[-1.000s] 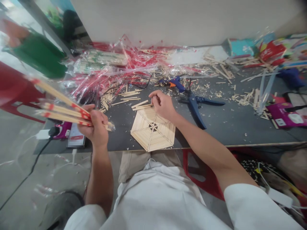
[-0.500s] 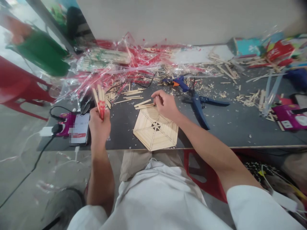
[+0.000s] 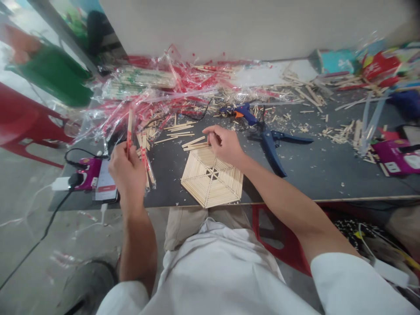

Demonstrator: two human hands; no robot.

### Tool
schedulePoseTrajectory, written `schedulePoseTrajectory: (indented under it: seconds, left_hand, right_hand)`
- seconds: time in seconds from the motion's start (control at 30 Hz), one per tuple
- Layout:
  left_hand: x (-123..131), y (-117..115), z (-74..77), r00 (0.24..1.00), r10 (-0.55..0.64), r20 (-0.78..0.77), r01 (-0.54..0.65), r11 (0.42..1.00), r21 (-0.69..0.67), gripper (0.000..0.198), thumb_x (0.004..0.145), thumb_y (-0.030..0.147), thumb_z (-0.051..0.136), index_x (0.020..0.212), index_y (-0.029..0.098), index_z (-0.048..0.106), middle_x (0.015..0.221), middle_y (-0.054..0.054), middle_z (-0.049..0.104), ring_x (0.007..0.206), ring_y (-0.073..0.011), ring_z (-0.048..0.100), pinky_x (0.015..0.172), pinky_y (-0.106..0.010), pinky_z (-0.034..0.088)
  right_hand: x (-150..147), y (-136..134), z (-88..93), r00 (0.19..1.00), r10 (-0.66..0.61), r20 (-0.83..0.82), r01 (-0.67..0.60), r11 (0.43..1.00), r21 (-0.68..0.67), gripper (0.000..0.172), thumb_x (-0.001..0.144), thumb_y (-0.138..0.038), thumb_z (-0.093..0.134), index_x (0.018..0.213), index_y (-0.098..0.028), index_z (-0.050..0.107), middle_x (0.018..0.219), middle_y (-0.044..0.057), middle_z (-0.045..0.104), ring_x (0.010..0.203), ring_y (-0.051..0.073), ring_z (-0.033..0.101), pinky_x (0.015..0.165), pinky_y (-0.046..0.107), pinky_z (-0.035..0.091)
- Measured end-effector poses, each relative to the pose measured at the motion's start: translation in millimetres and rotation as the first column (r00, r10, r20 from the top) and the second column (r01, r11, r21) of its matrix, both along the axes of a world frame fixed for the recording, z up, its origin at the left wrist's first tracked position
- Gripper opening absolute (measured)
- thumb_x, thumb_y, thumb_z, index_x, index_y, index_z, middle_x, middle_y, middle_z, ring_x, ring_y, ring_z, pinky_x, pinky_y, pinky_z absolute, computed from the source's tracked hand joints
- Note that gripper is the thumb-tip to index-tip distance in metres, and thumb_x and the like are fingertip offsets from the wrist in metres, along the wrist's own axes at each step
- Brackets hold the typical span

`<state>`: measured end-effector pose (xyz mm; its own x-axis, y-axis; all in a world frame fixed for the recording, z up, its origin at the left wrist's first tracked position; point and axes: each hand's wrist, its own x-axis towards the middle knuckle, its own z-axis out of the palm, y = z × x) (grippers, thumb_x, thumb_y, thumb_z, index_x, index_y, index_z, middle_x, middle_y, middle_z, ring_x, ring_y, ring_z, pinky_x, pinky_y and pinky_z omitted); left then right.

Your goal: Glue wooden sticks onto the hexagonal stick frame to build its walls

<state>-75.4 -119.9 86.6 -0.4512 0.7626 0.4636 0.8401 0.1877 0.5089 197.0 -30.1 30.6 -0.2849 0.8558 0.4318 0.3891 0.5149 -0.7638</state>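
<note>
A flat hexagon of glued wooden sticks (image 3: 211, 176) lies at the near edge of the dark table (image 3: 311, 170). My right hand (image 3: 223, 145) rests at its far edge, fingers pinched on a short stick there. My left hand (image 3: 127, 171) is closed on wrapped chopsticks (image 3: 130, 127) that point up and away. More wrapped chopsticks (image 3: 146, 162) lie on the table just right of that hand.
Loose cut sticks (image 3: 179, 129) lie beyond the hexagon. A blue glue gun (image 3: 241, 113) and blue cutters (image 3: 272, 146) sit to the right. A phone (image 3: 105, 181) and a purple charger (image 3: 83, 173) are at the left edge. Plastic wrappers (image 3: 164, 92) pile up behind.
My left hand swung the wrapped chopsticks from pointing left to pointing up and away, and some of them now lie on the table. My right hand stayed at the hexagon's far edge.
</note>
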Motion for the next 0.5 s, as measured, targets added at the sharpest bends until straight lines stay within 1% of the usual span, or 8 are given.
schedulePoseTrajectory:
  seconds: [0.1, 0.13, 0.2, 0.23, 0.3, 0.4, 0.43, 0.5]
  left_hand:
    - [16.3, 14.8, 13.0, 0.914, -0.361, 0.186, 0.325, 0.924, 0.2, 0.028, 0.107, 0.038, 0.052, 0.116, 0.017, 0.069, 0.104, -0.012, 0.081, 0.084, -0.023, 0.076, 0.079, -0.039, 0.059]
    - [25.8, 22.9, 17.6, 0.839, -0.491, 0.234, 0.439, 0.865, 0.243, 0.033, 0.108, 0.045, 0.051, 0.115, 0.018, 0.068, 0.103, -0.011, 0.081, 0.079, -0.0197, 0.076, 0.071, -0.034, 0.058]
    - [48.8, 42.9, 23.4, 0.612, -0.726, 0.315, 0.657, 0.688, 0.31, 0.033, 0.107, 0.05, 0.052, 0.107, 0.019, 0.065, 0.094, -0.008, 0.08, 0.076, -0.0172, 0.076, 0.068, -0.031, 0.059]
    - [61.3, 53.8, 23.6, 0.518, -0.773, 0.367, 0.718, 0.626, 0.304, 0.031, 0.106, 0.05, 0.056, 0.104, 0.02, 0.065, 0.093, -0.007, 0.08, 0.079, -0.0169, 0.076, 0.072, -0.031, 0.06]
    - [85.8, 73.9, 17.7, 0.428, -0.801, 0.418, 0.772, 0.564, 0.291, 0.027, 0.105, 0.047, 0.058, 0.099, 0.021, 0.066, 0.089, -0.005, 0.078, 0.086, -0.0169, 0.076, 0.079, -0.031, 0.062]
    - [115.0, 90.5, -3.3, 0.229, -0.833, 0.504, 0.85, 0.424, 0.314, 0.025, 0.106, 0.04, 0.055, 0.095, 0.019, 0.065, 0.087, -0.005, 0.075, 0.084, -0.0161, 0.076, 0.078, -0.031, 0.062]
    - [121.5, 91.5, -11.1, 0.196, -0.836, 0.513, 0.877, 0.383, 0.289, 0.022, 0.105, 0.035, 0.056, 0.094, 0.019, 0.066, 0.088, -0.005, 0.075, 0.084, -0.0157, 0.076, 0.079, -0.03, 0.062]
    - [129.0, 88.6, -24.3, 0.261, -0.832, 0.49, 0.894, 0.399, 0.202, 0.016, 0.102, 0.027, 0.055, 0.096, 0.017, 0.067, 0.089, -0.005, 0.076, 0.082, -0.0142, 0.073, 0.079, -0.029, 0.06]
  right_hand:
    - [1.2, 1.3, 1.8, 0.999, 0.006, -0.034, -0.005, 0.999, 0.037, 0.031, 0.103, -0.024, 0.043, 0.114, -0.02, 0.072, 0.084, 0.003, 0.071, 0.064, 0.014, 0.056, 0.07, 0.033, 0.048]
    - [2.2, 1.7, 3.5, 0.999, -0.006, -0.051, 0.008, 0.999, 0.047, 0.031, 0.104, -0.026, 0.043, 0.116, -0.021, 0.072, 0.089, 0.005, 0.073, 0.067, 0.014, 0.057, 0.072, 0.034, 0.05]
    - [5.3, 2.1, 8.8, 0.993, -0.063, -0.098, 0.071, 0.994, 0.08, 0.031, 0.107, -0.036, 0.046, 0.118, -0.023, 0.071, 0.096, 0.007, 0.073, 0.074, 0.017, 0.06, 0.076, 0.036, 0.051]
    - [7.4, 2.0, 12.0, 0.987, -0.1, -0.127, 0.113, 0.989, 0.099, 0.033, 0.107, -0.044, 0.047, 0.119, -0.024, 0.071, 0.099, 0.008, 0.072, 0.078, 0.018, 0.061, 0.078, 0.037, 0.052]
    - [12.1, 1.3, 19.0, 0.968, -0.164, -0.191, 0.19, 0.974, 0.127, 0.043, 0.105, -0.06, 0.049, 0.12, -0.026, 0.071, 0.101, 0.009, 0.068, 0.087, 0.022, 0.062, 0.081, 0.039, 0.053]
    - [18.7, -0.2, 28.9, 0.944, -0.202, -0.262, 0.24, 0.963, 0.124, 0.06, 0.101, -0.076, 0.04, 0.119, -0.027, 0.07, 0.093, 0.007, 0.062, 0.086, 0.022, 0.063, 0.078, 0.039, 0.052]
    - [20.3, -0.7, 32.0, 0.942, -0.202, -0.267, 0.241, 0.963, 0.121, 0.062, 0.101, -0.078, 0.039, 0.117, -0.027, 0.07, 0.089, 0.005, 0.061, 0.081, 0.021, 0.062, 0.075, 0.038, 0.051]
    - [22.3, -2.3, 37.9, 0.953, -0.18, -0.244, 0.217, 0.966, 0.137, 0.059, 0.1, -0.077, 0.042, 0.106, -0.025, 0.071, 0.081, 0.003, 0.061, 0.069, 0.017, 0.057, 0.069, 0.036, 0.048]
